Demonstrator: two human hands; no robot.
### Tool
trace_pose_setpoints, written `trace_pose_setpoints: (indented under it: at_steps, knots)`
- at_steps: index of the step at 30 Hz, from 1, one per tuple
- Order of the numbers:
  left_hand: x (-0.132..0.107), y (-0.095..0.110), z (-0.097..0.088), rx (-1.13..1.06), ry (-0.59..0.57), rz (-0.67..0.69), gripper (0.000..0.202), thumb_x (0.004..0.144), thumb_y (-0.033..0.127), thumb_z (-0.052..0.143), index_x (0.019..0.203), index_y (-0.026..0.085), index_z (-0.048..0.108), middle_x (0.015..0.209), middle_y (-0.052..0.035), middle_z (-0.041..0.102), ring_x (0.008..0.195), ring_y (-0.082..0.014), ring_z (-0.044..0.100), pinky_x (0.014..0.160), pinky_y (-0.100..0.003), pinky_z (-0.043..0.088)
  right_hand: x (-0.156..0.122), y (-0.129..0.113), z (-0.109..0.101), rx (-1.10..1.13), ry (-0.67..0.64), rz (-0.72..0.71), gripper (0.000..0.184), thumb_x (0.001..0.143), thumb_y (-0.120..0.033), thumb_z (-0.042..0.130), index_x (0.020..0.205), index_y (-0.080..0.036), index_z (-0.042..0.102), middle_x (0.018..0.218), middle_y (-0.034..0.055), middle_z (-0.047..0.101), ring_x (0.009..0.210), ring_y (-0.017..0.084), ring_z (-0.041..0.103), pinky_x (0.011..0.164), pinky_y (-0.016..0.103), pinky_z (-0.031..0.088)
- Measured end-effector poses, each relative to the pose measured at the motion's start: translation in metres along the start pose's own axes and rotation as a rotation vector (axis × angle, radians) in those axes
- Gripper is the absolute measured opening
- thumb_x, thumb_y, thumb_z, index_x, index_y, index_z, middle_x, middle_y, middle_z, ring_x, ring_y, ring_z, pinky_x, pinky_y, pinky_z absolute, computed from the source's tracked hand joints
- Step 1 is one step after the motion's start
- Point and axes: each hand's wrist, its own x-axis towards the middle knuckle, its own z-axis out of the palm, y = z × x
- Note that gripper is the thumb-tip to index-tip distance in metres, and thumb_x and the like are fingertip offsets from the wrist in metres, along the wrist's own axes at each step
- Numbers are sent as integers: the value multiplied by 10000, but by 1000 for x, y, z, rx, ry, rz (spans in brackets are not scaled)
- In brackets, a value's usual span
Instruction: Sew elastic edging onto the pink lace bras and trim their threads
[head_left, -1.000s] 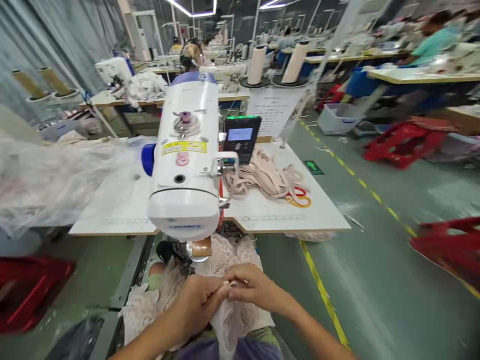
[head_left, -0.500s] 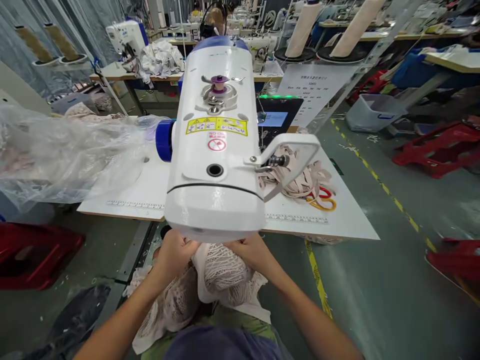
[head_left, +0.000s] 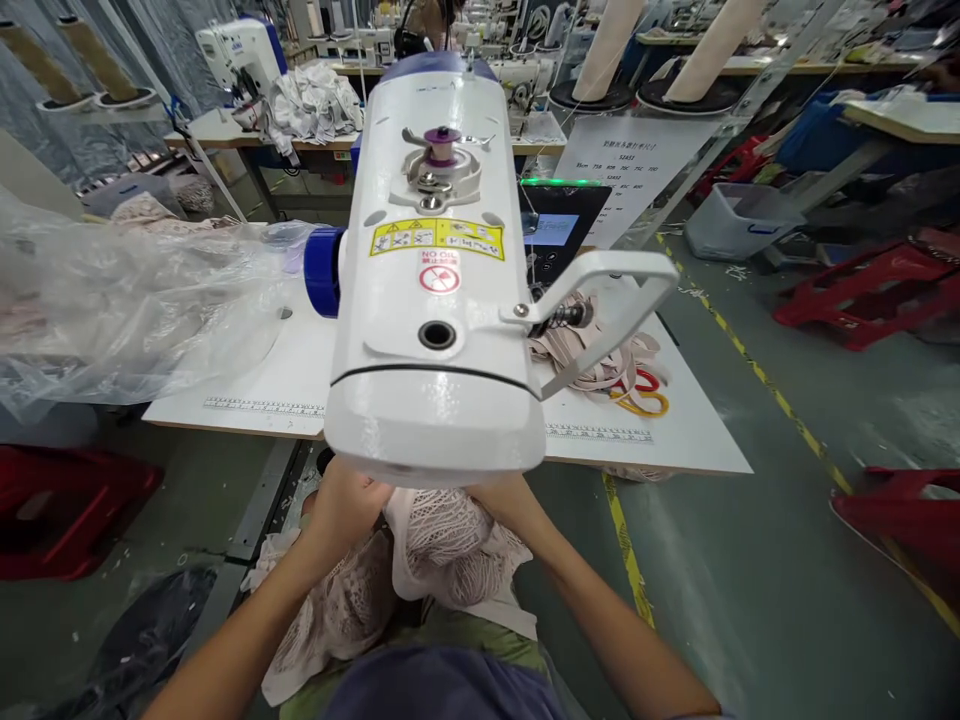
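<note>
Down under the sewing machine head [head_left: 435, 430], your left hand [head_left: 349, 508] and right hand [head_left: 510, 500] flank the lacy fabric [head_left: 442, 535] over your lap [head_left: 480, 634], probably to steady both sides; fingertips are hidden, so can't tell if you're actually gripping it.

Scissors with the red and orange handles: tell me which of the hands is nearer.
Right. The right hand is below and left of the scissors in the picture; the left hand is farther left, across the lacy fabric.

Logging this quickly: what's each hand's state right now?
Left hand: at lace fabric; grip hidden, can't tell.
Right hand: at same fabric; grip hidden, can't tell.
</note>
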Motion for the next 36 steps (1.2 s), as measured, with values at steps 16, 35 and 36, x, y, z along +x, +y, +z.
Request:
trace_pose_setpoints:
  at_steps: [16,35,36]
  knots:
    - [-2,-1,-10,59,33,4,178,857,290,498,705,198,503,575,29,433,575,-125,378,526,-236,276,-88,77,14,574,-193,341,479,788,-645,696,825,-168,678,780,45,713,742,193,655,762,325,506]
    - [-75,61,12,178,-197,849,702,880,430,639,1453,165,332,1357,-170,587,1305,-298,508,1138,-457,353,-94,-55,-21,-38,-594,-180,467,968,-554,482,931,-178,755,876,72,738,882,218,660,841,313,494]
    - [-75,64,15,210,-323,822,766,839,507,669,1450,169,355,1292,-155,632,1237,-304,557,1107,-459,380,-92,-67,-18,-115,-653,-216,425,984,-506,473,940,-186,749,894,64,738,895,210,654,850,302,482]
